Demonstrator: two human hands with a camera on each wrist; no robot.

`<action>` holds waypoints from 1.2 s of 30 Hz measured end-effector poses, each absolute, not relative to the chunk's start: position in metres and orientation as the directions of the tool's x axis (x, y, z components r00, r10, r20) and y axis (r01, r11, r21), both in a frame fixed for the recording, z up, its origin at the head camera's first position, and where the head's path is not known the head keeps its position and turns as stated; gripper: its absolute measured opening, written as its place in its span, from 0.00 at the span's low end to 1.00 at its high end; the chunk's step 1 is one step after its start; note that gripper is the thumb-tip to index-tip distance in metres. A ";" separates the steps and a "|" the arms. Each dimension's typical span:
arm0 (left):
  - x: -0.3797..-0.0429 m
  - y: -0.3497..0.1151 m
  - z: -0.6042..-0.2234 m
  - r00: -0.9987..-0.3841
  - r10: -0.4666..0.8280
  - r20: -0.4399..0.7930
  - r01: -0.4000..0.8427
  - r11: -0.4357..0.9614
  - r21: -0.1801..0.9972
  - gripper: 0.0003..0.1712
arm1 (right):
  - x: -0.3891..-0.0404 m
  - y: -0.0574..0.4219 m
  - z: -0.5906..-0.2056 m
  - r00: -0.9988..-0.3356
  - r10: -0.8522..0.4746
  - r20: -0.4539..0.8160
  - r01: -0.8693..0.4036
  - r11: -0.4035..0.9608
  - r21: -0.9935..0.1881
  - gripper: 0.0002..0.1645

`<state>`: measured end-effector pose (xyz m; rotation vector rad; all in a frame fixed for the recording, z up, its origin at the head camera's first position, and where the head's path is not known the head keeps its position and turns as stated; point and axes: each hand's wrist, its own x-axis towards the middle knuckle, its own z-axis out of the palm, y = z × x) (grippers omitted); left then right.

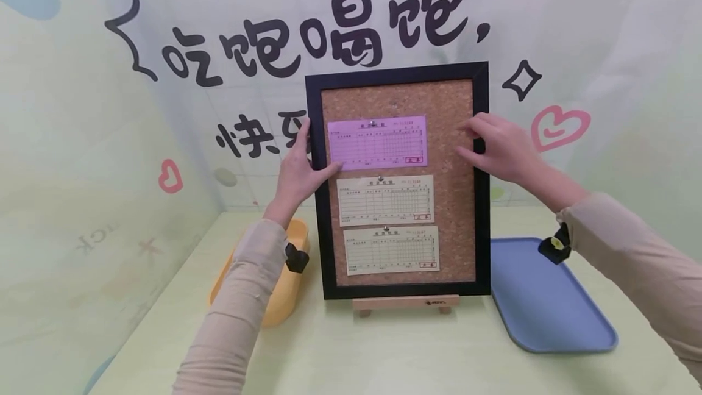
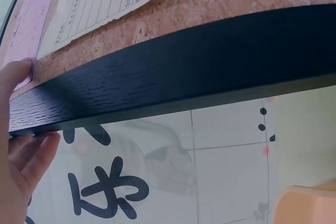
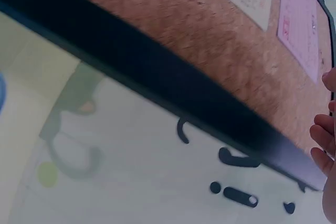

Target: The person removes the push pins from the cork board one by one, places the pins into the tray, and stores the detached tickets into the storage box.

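A black-framed cork board (image 1: 452, 230) stands upright on a small wooden easel (image 1: 406, 303). A pink receipt slip (image 1: 378, 145) hangs pinned above two cream receipt slips (image 1: 386, 201), each with a pushpin at its top edge. My left hand (image 1: 296, 178) grips the left side of the frame, its thumb on the front by the pink slip's lower left corner. In the left wrist view, the fingers (image 2: 37, 156) reach behind the frame. My right hand (image 1: 504, 146) hovers before the frame's right side, fingers loosely bent, with nothing visible between them.
On the pale green table, a yellow bin (image 1: 287, 294) stands left of the board, partly behind my left forearm. A blue tray (image 1: 548, 297) lies at the right. Behind the board is a printed wall sheet (image 1: 620, 35) with black lettering.
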<state>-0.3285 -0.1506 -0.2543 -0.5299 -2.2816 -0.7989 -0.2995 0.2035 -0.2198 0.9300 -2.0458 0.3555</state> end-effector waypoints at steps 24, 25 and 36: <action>-0.325 -0.148 -0.254 -0.750 0.143 0.646 0.502 0.760 0.413 0.58 | -0.318 0.120 -0.198 -0.439 -0.529 0.727 -0.787 0.616 -0.027 0.13; -0.325 -0.148 -0.253 -0.749 0.142 0.647 0.503 0.758 0.415 0.57 | -0.319 0.118 -0.198 -0.447 -0.527 0.723 -0.786 0.617 -0.037 0.14; -0.325 -0.149 -0.252 -0.751 0.132 0.647 0.487 0.773 0.407 0.58 | -0.333 0.092 -0.199 -0.518 -0.505 0.691 -0.773 0.621 -0.126 0.12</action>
